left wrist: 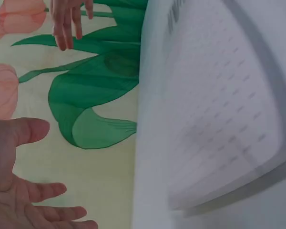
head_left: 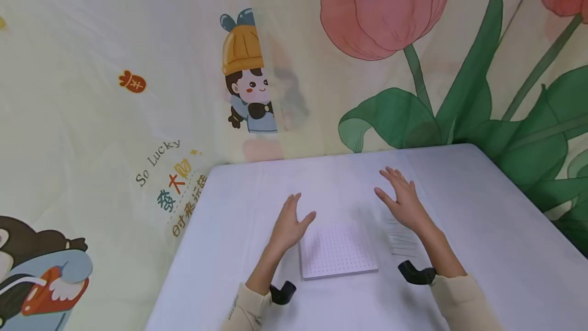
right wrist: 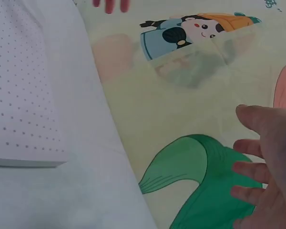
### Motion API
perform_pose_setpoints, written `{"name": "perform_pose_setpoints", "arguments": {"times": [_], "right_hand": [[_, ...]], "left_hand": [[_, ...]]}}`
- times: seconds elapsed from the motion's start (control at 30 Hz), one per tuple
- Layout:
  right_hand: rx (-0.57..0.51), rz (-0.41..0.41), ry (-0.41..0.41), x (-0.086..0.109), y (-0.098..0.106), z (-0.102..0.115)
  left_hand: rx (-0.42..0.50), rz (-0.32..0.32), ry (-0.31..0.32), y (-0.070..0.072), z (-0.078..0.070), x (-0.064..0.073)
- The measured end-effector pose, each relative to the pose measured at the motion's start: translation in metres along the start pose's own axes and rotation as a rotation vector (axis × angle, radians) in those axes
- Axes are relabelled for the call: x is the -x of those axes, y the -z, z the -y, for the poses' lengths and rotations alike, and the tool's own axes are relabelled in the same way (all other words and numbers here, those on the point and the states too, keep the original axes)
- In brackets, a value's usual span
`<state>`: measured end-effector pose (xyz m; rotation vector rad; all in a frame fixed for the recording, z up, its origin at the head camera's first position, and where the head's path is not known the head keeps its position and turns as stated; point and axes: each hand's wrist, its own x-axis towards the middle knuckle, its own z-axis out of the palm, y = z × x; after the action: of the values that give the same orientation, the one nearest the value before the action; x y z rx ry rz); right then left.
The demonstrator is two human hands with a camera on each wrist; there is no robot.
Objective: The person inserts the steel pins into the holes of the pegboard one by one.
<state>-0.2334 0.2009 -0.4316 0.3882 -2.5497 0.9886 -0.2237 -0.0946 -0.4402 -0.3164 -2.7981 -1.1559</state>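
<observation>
"How should the hands work here?"

"Both are spread wide and hold nothing: the left hand (head_left: pixel 288 225) and the right hand (head_left: pixel 404 207) hang above the worktop (head_left: pixel 220 259), thumbs turned inward. Handling the dotted white board (head_left: pixel 340 252) well would probably mean keeping both hands level, touching only its side edges and sparing the dotted face."

"What could go amiss?"

"Uneven pressure might skew the board. The faintly lined patch (head_left: pixel 402 239) beside its right edge also seems worth avoiding; whether that is paper or thin loose pieces cannot be told."

"And where does the board lie relative to the hands?"

"Flat on the worktop, between them and nearer the person than the fingertips, well apart from the worktop's far edge. The left hand is near the board's far left corner; the right is farther off, past its right side. Neither appears to touch it."
</observation>
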Motion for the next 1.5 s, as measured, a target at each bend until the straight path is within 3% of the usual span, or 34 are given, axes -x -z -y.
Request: {"name": "perform_pose_setpoints", "arguments": {"times": [0.13,0.2,0.27,0.37,0.5,0.67,0.8,0.9,1.03,1.13,1.3,1.5], "right_hand": [[-0.182,-0.138,-0.054,0.022,-0.024,-0.050],[-0.310,-0.174,-0.085,0.035,-0.034,-0.079],[-0.361,-0.210,-0.128,0.048,-0.046,-0.105],[-0.403,-0.190,-0.206,0.069,-0.046,-0.111],[-0.391,-0.164,-0.302,0.094,-0.040,-0.094],[-0.390,-0.126,-0.320,0.105,-0.034,-0.071],[-0.280,-0.142,-0.332,0.110,-0.036,-0.075],[-0.183,-0.138,-0.325,0.116,-0.037,-0.081],[-0.082,-0.068,-0.300,0.125,-0.039,-0.086],[-0.028,-0.040,-0.262,0.129,-0.040,-0.088],[0.000,-0.029,-0.207,0.131,-0.043,-0.089],[0.010,-0.022,-0.173,0.126,-0.044,-0.088]], "left_hand": [[0.238,-0.068,0.067,-0.028,0.020,0.023],[0.341,-0.127,0.086,-0.039,0.028,0.031],[0.424,-0.168,0.099,-0.049,0.037,0.037],[0.527,-0.185,0.122,-0.063,0.050,0.041],[0.610,-0.139,0.135,-0.073,0.060,0.044],[0.585,-0.134,0.098,-0.073,0.068,0.041],[0.559,-0.162,0.098,-0.072,0.072,0.034],[0.576,-0.157,0.142,-0.074,0.073,0.032],[0.582,-0.141,0.206,-0.080,0.073,0.033],[0.584,-0.147,0.222,-0.081,0.073,0.033],[0.579,-0.163,0.220,-0.081,0.072,0.033],[0.546,-0.172,0.210,-0.074,0.061,0.032]]}}
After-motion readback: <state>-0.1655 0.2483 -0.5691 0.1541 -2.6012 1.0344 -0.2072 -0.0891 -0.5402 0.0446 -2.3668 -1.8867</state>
